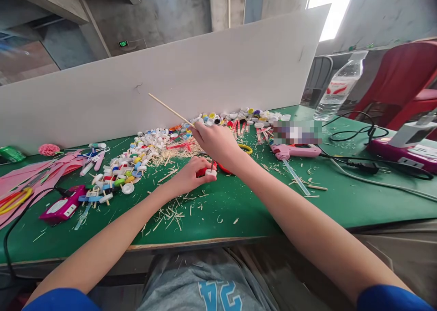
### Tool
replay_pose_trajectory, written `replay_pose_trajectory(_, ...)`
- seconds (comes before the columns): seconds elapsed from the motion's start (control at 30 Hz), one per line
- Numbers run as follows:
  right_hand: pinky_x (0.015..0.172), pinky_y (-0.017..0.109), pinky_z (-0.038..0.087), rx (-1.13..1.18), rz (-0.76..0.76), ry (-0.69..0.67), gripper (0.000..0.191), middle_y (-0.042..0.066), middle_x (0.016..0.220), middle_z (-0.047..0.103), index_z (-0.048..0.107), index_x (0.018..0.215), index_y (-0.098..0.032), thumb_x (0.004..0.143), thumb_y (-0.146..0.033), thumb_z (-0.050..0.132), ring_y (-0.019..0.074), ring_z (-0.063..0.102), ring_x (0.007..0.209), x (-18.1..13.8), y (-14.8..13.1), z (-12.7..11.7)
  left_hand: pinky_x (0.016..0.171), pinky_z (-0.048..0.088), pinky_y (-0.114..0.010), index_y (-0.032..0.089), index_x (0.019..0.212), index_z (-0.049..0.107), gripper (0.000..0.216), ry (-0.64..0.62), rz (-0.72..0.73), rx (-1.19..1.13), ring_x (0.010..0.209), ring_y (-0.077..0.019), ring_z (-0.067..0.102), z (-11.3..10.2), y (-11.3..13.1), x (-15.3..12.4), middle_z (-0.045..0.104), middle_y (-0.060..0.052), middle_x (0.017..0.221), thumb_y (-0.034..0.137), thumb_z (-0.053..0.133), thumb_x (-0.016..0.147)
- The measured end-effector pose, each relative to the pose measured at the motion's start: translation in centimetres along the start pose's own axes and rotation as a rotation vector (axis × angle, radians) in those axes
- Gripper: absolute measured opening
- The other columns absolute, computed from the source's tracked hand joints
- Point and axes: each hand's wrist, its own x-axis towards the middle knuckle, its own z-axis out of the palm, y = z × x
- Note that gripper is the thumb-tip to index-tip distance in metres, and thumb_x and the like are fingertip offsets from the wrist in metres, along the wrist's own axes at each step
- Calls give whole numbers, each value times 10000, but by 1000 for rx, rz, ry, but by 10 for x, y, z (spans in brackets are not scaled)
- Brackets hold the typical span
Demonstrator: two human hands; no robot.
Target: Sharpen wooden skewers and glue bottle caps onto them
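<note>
My right hand (215,142) is closed on a thin wooden stick (170,111) that slants up to the left; its lower end points down into a red bottle cap. My left hand (191,175) pinches that red cap (202,171) and holds it on the green table (239,201), just below the right hand. A long heap of coloured bottle caps (150,151) lies behind both hands. Wood shavings (170,213) are scattered around them.
A pink glue gun (295,151) and its cable lie to the right, with a pink device (403,154) and a water bottle (336,92) beyond. At the left lie a magenta device (63,207) and pink paper (30,172). A white board (153,83) stands behind.
</note>
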Motion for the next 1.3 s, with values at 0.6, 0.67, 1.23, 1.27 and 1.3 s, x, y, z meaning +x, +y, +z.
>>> replay_pose_trajectory(0.6, 531, 300, 218, 166, 86, 157, 532, 9, 539, 475, 589, 707, -186, 1026, -408, 226, 111, 339, 494, 3, 5, -14, 780, 463, -326, 244, 997, 702, 313, -95, -77, -357, 892, -174, 577, -18, 12, 0, 629, -43, 1016, 502, 612, 844)
replay_pose_trajectory(0.67, 535, 299, 231, 199, 67, 191, 531, -1, 532, 454, 575, 701, -191, 1029, -408, 217, 108, 319, 494, 2, 6, -14, 755, 464, -320, 242, 988, 702, 290, -132, -64, -363, 856, -165, 574, -22, 12, 0, 629, -46, 1001, 480, 609, 850)
replay_pose_trajectory(1.23, 519, 305, 231, 39, 37, 182, 568, 6, 525, 493, 615, 796, -189, 1034, -401, 145, 114, 333, 478, 0, 7, -11, 943, 434, -395, 253, 1030, 672, 332, 78, 34, 30, 1034, -225, 503, -9, 8, -3, 547, -50, 999, 529, 558, 885)
replay_pose_trajectory(1.27, 516, 303, 232, 18, 46, 191, 575, 8, 520, 497, 619, 803, -188, 1032, -407, 139, 115, 328, 473, 1, 6, -11, 943, 431, -398, 247, 1025, 672, 332, 122, 45, 57, 1027, -226, 498, -7, 6, -2, 551, -49, 985, 527, 569, 880)
replay_pose_trajectory(1.3, 514, 302, 232, -2, 51, 199, 579, 9, 515, 500, 622, 810, -186, 1031, -413, 137, 115, 324, 469, 0, 5, -10, 935, 432, -398, 242, 1016, 674, 333, 161, 49, 79, 1016, -227, 498, -4, 4, -2, 555, -48, 970, 527, 577, 874)
